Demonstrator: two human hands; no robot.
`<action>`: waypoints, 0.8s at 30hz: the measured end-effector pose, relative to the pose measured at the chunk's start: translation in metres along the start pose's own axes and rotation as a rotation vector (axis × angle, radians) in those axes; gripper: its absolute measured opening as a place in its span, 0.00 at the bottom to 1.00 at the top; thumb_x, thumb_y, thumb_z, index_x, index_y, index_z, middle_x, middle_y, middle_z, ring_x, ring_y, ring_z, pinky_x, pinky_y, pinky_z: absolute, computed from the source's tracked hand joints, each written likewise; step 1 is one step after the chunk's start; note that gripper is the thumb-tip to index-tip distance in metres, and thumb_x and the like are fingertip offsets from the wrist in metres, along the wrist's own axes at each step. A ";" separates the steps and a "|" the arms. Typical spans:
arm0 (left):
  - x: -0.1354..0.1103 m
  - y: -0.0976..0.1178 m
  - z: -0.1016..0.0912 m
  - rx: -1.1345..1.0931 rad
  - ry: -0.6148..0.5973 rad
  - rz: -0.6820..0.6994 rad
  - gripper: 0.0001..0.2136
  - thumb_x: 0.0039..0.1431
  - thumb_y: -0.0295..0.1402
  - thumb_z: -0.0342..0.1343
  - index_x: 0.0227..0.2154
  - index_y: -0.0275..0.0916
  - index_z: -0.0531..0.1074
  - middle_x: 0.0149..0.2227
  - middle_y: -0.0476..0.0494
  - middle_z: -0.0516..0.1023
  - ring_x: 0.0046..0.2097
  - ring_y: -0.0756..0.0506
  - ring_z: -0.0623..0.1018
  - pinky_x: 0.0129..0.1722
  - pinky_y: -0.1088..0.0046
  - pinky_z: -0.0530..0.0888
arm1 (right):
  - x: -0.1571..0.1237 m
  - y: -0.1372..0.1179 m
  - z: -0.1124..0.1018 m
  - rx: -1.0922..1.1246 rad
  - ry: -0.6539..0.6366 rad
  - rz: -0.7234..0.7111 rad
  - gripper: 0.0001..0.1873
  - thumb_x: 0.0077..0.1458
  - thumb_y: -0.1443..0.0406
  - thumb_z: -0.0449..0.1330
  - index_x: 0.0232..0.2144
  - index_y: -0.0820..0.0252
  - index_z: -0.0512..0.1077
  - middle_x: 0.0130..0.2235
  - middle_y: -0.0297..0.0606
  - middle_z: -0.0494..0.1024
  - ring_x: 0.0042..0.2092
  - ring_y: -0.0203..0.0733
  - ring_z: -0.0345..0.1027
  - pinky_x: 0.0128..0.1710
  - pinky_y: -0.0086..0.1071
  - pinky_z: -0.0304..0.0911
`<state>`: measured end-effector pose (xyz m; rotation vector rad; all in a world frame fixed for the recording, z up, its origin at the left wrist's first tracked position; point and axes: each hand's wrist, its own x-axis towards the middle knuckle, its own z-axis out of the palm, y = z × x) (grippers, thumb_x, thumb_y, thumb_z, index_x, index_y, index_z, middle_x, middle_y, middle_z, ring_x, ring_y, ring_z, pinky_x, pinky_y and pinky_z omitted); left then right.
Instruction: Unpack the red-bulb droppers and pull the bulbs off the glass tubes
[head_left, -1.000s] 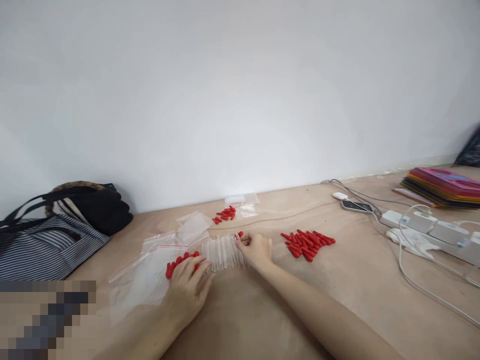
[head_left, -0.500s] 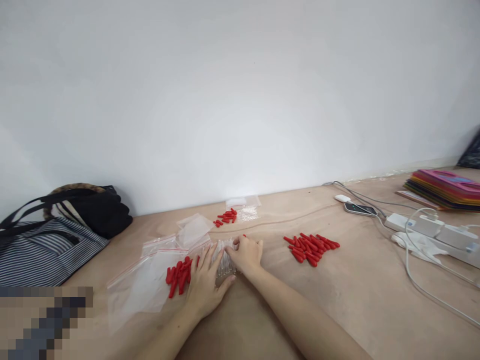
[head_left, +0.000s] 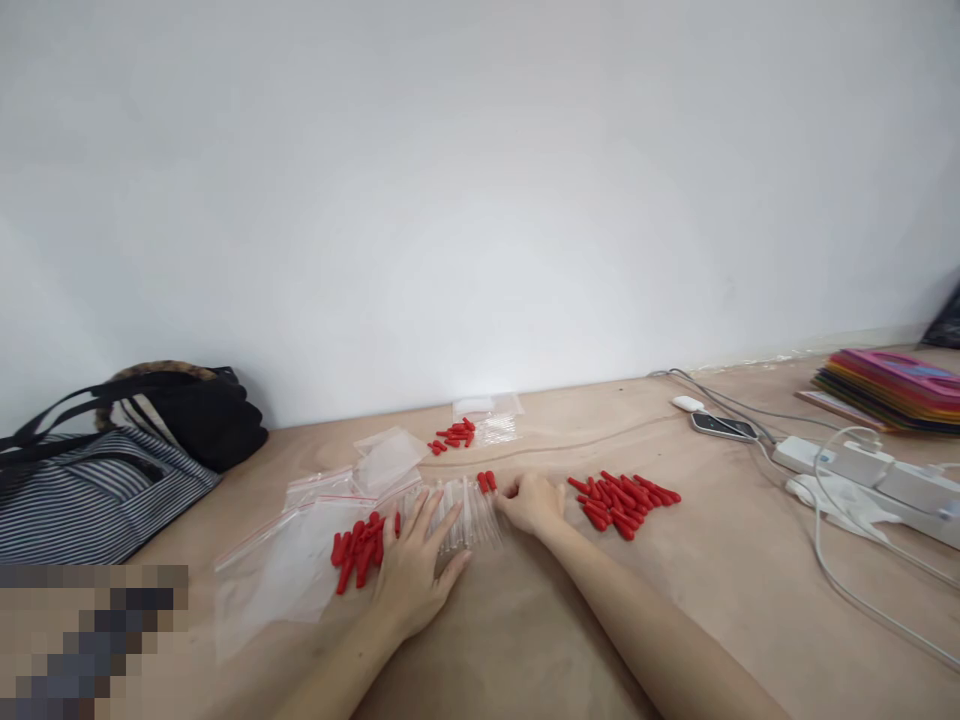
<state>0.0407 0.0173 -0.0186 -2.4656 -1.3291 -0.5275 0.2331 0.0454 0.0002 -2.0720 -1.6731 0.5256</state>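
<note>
My left hand (head_left: 415,570) lies flat with spread fingers over the left part of a row of clear thin tubes (head_left: 466,520). The tubes lie side by side on the table, some slanting at the right end. At that right end is my right hand (head_left: 534,503), its fingers curled and its thumb and forefinger close together; whatever may be between them is hidden. Two red rubber bulbs (head_left: 487,482) sit at the top of the row, near my right fingertips. Left of my left hand, a pile of red bulbs (head_left: 360,550) rests partly on a clear zip bag (head_left: 281,570).
Another pile of red bulbs (head_left: 622,502) lies to the right. Toward the wall are a smaller red group (head_left: 456,434) and clear tubes on a bag (head_left: 499,428). A striped bag (head_left: 112,495) stands left; a power strip (head_left: 862,465) with cables and stacked colourful sheets (head_left: 892,388) are right.
My right hand has moved right, off the tubes' middle to their right end. The tubes now spread wider, and two red bulbs show above them. My left hand has stayed put.
</note>
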 end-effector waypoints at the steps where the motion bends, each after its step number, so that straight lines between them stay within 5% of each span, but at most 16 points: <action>1: -0.001 0.000 0.000 0.004 0.014 0.004 0.22 0.55 0.42 0.47 0.54 0.47 0.59 0.55 0.40 0.62 0.57 0.36 0.58 0.52 0.48 0.50 | 0.000 -0.001 0.000 -0.022 -0.001 -0.002 0.13 0.48 0.56 0.54 0.21 0.54 0.74 0.28 0.38 0.78 0.35 0.45 0.69 0.46 0.44 0.48; 9: -0.002 -0.001 -0.004 -0.071 0.232 0.065 0.14 0.53 0.35 0.51 0.44 0.41 0.69 0.45 0.38 0.72 0.50 0.37 0.67 0.49 0.53 0.58 | -0.011 0.005 -0.013 -0.161 0.031 -0.097 0.12 0.48 0.62 0.53 0.23 0.63 0.73 0.31 0.49 0.76 0.38 0.52 0.69 0.44 0.45 0.49; 13: -0.003 0.014 -0.018 -0.290 0.336 0.103 0.08 0.55 0.30 0.49 0.34 0.38 0.73 0.33 0.42 0.74 0.38 0.45 0.73 0.41 0.67 0.67 | -0.029 0.021 -0.025 -0.114 0.034 -0.203 0.11 0.51 0.63 0.50 0.25 0.61 0.71 0.32 0.43 0.76 0.37 0.45 0.68 0.38 0.36 0.53; 19: -0.007 0.055 -0.035 -0.676 0.205 0.026 0.08 0.55 0.30 0.49 0.34 0.41 0.73 0.30 0.46 0.74 0.32 0.50 0.74 0.33 0.77 0.71 | -0.066 0.049 -0.032 0.108 0.097 -0.504 0.05 0.51 0.66 0.51 0.26 0.59 0.66 0.29 0.35 0.73 0.33 0.39 0.64 0.34 0.31 0.52; 24: -0.009 0.076 -0.027 -1.138 -0.015 -0.302 0.13 0.54 0.38 0.50 0.38 0.37 0.72 0.37 0.42 0.75 0.38 0.46 0.74 0.41 0.72 0.70 | -0.089 0.038 -0.024 0.234 0.056 -0.566 0.03 0.51 0.67 0.52 0.26 0.59 0.65 0.28 0.32 0.72 0.32 0.37 0.63 0.37 0.34 0.51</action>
